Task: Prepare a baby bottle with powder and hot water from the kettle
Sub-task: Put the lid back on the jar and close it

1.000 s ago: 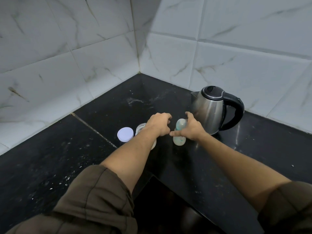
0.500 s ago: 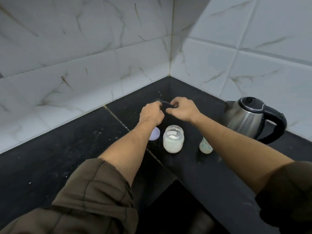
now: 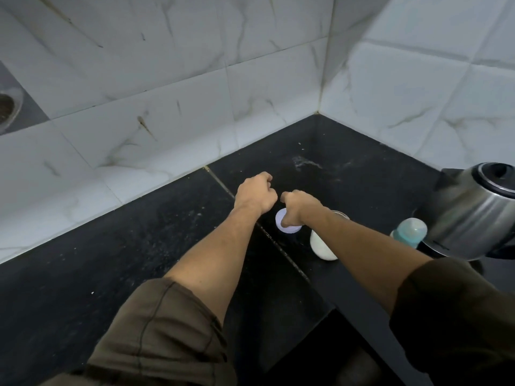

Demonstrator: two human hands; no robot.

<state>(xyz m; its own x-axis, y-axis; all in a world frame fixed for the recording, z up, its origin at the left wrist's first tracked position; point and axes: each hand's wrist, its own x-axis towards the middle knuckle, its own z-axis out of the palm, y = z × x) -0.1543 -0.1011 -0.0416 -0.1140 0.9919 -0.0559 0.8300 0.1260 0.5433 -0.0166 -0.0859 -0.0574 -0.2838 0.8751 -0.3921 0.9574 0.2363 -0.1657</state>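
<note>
My left hand (image 3: 255,195) hovers over the black counter (image 3: 139,260) with its fingers curled into a fist and nothing visible in it. Just to its right, my right hand (image 3: 299,207) is also a closed fist, directly above a round white lid (image 3: 291,229) lying flat; whether it touches the lid is unclear. A glass jar of white powder (image 3: 323,247) stands open behind my right forearm, which partly hides it. The baby bottle (image 3: 411,232) with a teal cap stands upright further right. Beside it is the steel kettle (image 3: 471,215) with a black lid.
White marble-look tiled walls (image 3: 167,107) meet in a corner behind the counter. A dark recess (image 3: 320,358) drops away at the counter's near edge between my arms. A round metal fitting (image 3: 7,107) shows at the far left edge.
Both hands left the bottle and jar and moved left, now hovering as fists over the lid. The view has swung left, so kettle and bottle sit near the right edge.
</note>
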